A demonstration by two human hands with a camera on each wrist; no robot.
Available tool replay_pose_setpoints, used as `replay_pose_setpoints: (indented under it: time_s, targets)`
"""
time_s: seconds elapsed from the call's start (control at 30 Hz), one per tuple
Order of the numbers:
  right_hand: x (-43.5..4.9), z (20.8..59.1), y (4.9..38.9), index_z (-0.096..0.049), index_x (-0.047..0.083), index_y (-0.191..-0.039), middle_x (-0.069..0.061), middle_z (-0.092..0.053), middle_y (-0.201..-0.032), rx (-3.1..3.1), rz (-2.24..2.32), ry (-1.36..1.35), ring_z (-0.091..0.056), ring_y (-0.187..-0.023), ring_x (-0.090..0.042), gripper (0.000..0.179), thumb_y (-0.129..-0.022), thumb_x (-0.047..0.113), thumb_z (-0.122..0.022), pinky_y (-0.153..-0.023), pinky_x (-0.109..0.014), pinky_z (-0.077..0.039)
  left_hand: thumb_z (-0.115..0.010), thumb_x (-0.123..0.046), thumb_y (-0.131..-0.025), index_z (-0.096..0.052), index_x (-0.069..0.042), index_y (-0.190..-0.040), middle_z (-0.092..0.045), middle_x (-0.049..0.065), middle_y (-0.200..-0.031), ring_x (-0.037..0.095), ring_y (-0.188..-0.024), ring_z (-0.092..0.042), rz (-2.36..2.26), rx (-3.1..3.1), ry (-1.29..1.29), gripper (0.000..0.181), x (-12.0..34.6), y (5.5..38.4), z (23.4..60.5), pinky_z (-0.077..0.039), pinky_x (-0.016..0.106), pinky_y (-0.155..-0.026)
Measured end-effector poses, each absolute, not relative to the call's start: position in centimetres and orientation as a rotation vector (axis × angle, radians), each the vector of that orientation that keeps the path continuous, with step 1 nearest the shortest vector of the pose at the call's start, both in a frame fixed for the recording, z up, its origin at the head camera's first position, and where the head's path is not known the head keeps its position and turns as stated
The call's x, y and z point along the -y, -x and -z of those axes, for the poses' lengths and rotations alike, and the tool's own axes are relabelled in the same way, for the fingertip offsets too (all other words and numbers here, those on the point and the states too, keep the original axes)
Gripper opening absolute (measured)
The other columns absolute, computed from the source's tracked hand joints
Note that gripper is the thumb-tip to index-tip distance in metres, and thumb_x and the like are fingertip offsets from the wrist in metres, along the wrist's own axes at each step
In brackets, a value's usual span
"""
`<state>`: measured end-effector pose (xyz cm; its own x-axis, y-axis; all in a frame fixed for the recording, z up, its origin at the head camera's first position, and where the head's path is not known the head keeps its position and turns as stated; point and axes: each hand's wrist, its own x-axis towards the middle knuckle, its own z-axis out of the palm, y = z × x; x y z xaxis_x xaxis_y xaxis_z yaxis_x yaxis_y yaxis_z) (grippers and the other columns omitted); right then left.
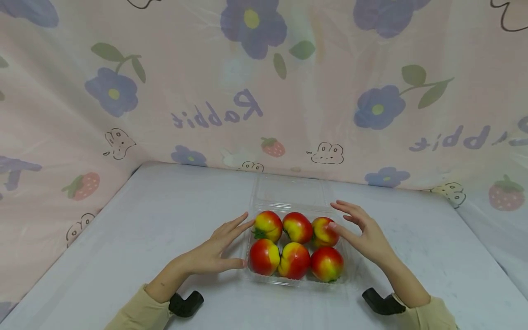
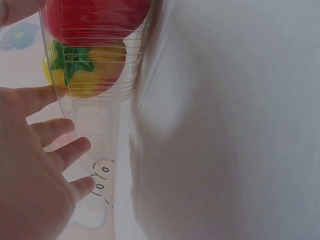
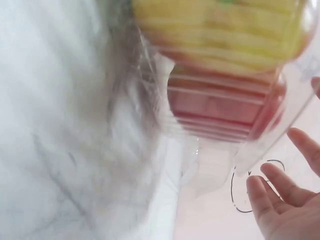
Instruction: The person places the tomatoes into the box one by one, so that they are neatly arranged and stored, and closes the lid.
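A clear plastic clamshell box (image 1: 284, 282) stands on the table with its lid (image 1: 292, 191) laid back at the far side. Two rows of shiny red-and-yellow tomatoes (image 1: 294, 261) fill it; one at the far left shows a green leafy top (image 2: 79, 62). My left hand (image 1: 216, 247) is at the box's left side, fingers spread, index fingertip (image 2: 56, 92) at the rim. At the right side my right hand (image 1: 367, 233) has its fingers extended, the thumb over the far right tomato (image 1: 323, 233). Whether that thumb touches it, I cannot tell.
A white tabletop (image 1: 165, 206) lies under the box. Behind and beside it hangs a pink curtain (image 1: 313, 105) printed with flowers, rabbits and strawberries. Black curved pieces (image 1: 186, 304) sit at both wrists, by the beige sleeves (image 1: 138, 314).
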<state>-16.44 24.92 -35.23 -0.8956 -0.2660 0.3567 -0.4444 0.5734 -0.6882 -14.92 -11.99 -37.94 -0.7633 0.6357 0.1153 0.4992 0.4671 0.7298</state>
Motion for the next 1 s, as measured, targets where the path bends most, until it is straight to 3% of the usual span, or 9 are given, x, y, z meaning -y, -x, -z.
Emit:
replay_pose_setpoints:
  time_s: [0.1,0.33,0.47,0.57,0.63,0.73,1.0]
  targets:
    - [-25.2,35.4,16.8,-0.054,0.007,-0.134,-0.013,-0.050,-0.140,2.589,-1.257,-0.582,-0.038,-0.119,0.013,0.046,-0.090,0.013,-0.066,-0.094,-0.004,-0.036,-0.065,-0.033,-0.084,-0.027,-0.019,-0.152,-0.011,0.012,-0.161,0.040,-0.143,-0.015,-1.174,-2.538,-0.995,0.080,12.0,15.0,37.9,-0.016,0.073,-0.106]
    - [-25.6,35.7,17.6,-0.053,0.006,-0.135,-0.016,-0.049,-0.141,2.588,-1.310,-0.545,-0.037,-0.120,0.015,0.046,-0.091,0.013,-0.064,-0.093,-0.005,-0.037,-0.065,-0.034,-0.084,-0.026,-0.020,-0.153,-0.010,0.012,-0.161,0.040,-0.143,-0.015,-1.175,-2.530,-1.004,0.080,12.0,15.0,37.9,-0.016,0.074,-0.106]
    - [-25.8,35.7,18.1,-0.050,0.005,-0.138,-0.016,-0.047,-0.143,2.620,-1.336,-0.501,-0.042,-0.130,-0.008,0.048,-0.093,0.017,-0.063,-0.093,-0.007,-0.038,-0.065,-0.034,-0.084,-0.026,-0.020,-0.153,-0.010,0.012,-0.161,0.040,-0.144,-0.015,-1.172,-2.534,-1.001,0.081,12.0,15.0,37.9,-0.016,0.074,-0.106]
    - [-25.9,35.6,18.4,-0.047,0.006,-0.140,-0.017,-0.043,-0.146,2.667,-1.385,-0.413,-0.041,-0.133,-0.034,0.051,-0.094,0.023,-0.061,-0.096,-0.021,-0.045,-0.065,-0.034,-0.084,-0.026,-0.019,-0.152,-0.010,0.013,-0.161,0.040,-0.143,-0.015,-1.172,-2.536,-1.001,0.080,12.0,15.1,38.0,-0.017,0.073,-0.106]
    - [-25.9,35.6,18.7,-0.045,0.007,-0.142,-0.017,-0.040,-0.148,2.695,-1.426,-0.346,-0.040,-0.133,-0.042,0.053,-0.095,0.027,-0.060,-0.096,-0.034,-0.047,-0.065,-0.034,-0.084,-0.027,-0.019,-0.152,-0.011,0.012,-0.161,0.040,-0.143,-0.016,-1.172,-2.537,-0.999,0.080,12.0,15.1,38.0,-0.018,0.073,-0.106]
    - [-25.9,35.6,19.1,-0.043,0.009,-0.144,-0.017,-0.037,-0.150,2.731,-1.475,-0.256,-0.037,-0.135,-0.041,0.057,-0.095,0.034,-0.059,-0.098,-0.049,-0.043,-0.065,-0.034,-0.084,-0.027,-0.019,-0.152,-0.011,0.013,-0.161,0.041,-0.143,-0.016,-1.178,-2.534,-0.998,0.080,12.0,15.1,38.0,-0.017,0.073,-0.106]
    - [-26.3,36.0,20.5,-0.035,0.010,-0.148,-0.019,-0.035,-0.152,2.789,-1.585,-0.073,-0.034,-0.138,-0.039,0.068,-0.094,0.044,-0.057,-0.108,-0.059,-0.032,-0.065,-0.033,-0.084,-0.027,-0.019,-0.152,-0.010,0.013,-0.161,0.041,-0.143,-0.015,-1.180,-2.529,-0.999,0.079,12.0,15.0,38.1,-0.015,0.074,-0.106]
